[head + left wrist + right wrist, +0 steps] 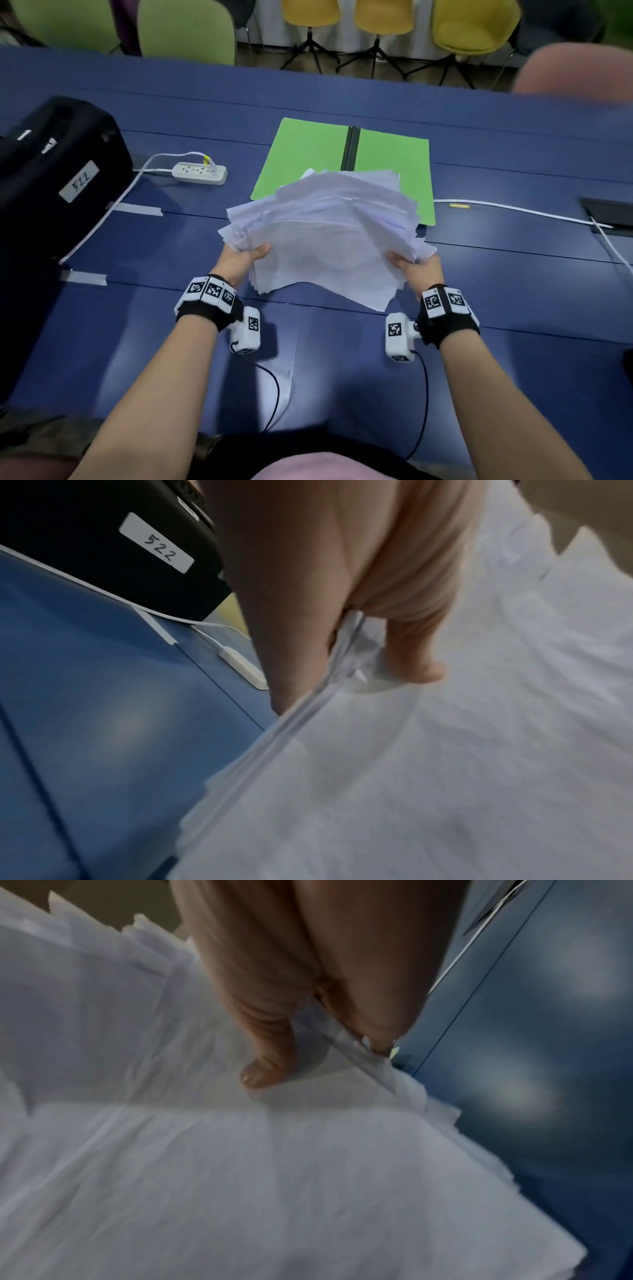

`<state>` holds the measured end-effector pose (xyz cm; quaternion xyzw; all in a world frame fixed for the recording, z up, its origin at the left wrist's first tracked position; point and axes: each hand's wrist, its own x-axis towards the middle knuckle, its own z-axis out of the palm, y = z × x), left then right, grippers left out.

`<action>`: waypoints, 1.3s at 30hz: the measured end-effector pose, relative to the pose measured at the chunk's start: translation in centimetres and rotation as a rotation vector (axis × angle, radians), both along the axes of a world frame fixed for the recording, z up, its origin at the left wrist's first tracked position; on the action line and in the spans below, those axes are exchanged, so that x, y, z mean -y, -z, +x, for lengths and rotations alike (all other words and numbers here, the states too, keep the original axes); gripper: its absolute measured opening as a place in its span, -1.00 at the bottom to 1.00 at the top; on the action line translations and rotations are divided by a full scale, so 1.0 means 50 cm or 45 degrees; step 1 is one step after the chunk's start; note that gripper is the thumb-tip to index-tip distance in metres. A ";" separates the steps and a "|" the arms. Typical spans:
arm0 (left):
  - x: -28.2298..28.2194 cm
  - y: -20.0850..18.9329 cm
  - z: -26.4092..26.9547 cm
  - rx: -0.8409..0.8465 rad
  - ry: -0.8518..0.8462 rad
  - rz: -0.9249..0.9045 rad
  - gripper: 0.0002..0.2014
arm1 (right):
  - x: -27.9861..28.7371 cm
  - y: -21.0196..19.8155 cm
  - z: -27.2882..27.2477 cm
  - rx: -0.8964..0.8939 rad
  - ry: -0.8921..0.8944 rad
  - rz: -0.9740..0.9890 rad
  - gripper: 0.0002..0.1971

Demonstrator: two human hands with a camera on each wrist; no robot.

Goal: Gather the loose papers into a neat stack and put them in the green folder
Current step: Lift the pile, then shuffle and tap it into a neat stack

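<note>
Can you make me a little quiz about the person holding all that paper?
1. True or false: the green folder lies open on the table.
2. What grips the papers? A) the left hand only B) the right hand only C) both hands
3. Fill in: the label on the black case reads ___.

Key: 1 true. 2 C, thumbs on top at each side. 3 522.

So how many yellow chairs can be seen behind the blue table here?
3, in a row past the table's far edge: one above the green folder, one just right of it, one further right. Others may lie outside the frame.
</note>
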<state>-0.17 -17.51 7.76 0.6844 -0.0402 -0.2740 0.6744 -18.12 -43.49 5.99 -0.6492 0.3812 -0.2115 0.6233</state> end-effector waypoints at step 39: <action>0.020 -0.014 -0.048 0.124 -0.102 -0.097 -0.60 | -0.034 -0.026 -0.030 0.170 -0.016 -0.023 -0.63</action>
